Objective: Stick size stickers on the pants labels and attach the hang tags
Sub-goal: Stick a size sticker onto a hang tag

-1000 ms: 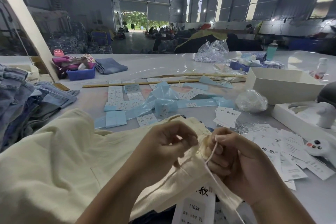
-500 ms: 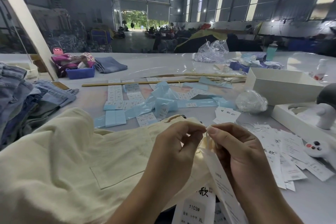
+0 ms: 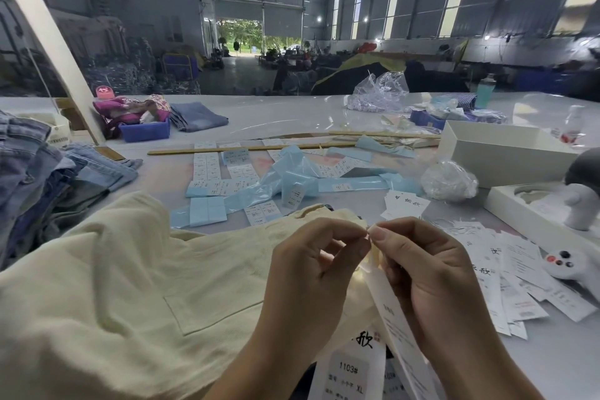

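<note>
Daylight from the far doorway of the big shed reaches a long pale worktable (image 3: 292, 114) strewn with blue-backed sticker sheets (image 3: 207, 214) and loose white hang tags (image 3: 506, 273), all kept within easy reach. Cream pants (image 3: 130, 286) lie spread right in front of the person, waist end toward the hands, so the spot being tagged sits just under them. The left hand (image 3: 311, 273) and right hand (image 3: 425, 266) meet fingertip to fingertip above the waistband, each pinching something too fine to make out, probably the tag's string being fastened. One hang tag (image 3: 396, 325) dangles beneath the right hand; a printed tag marked 1103# XL (image 3: 349, 370) hangs below. Folded jeans (image 3: 48, 178) are stacked at the left, likely awaiting their turn.
</note>
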The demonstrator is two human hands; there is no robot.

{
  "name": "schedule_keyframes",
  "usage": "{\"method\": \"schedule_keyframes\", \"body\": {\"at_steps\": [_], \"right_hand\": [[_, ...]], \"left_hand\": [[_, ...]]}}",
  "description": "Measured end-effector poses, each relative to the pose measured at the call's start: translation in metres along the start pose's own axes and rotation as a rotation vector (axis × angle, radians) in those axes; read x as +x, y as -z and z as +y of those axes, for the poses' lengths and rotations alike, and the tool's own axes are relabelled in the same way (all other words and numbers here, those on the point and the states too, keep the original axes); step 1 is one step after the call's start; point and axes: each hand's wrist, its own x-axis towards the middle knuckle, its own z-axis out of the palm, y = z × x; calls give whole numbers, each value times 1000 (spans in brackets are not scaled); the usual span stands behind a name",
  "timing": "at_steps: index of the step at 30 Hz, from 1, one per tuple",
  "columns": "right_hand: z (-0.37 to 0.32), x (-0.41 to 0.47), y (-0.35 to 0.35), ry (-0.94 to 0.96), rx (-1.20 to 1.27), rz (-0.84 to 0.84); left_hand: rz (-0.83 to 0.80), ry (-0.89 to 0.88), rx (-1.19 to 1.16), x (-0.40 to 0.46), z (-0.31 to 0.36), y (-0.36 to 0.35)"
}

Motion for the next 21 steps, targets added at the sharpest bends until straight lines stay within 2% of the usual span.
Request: {"method": "schedule_keyframes", "body": {"at_steps": [11,21], "right_hand": [[15,2,8,41,6,39],[14,-2,0,31,58,71]], "left_hand": [[31,-69,119,-2,1,-3],[23,28,44,-4,0,-7]]}}
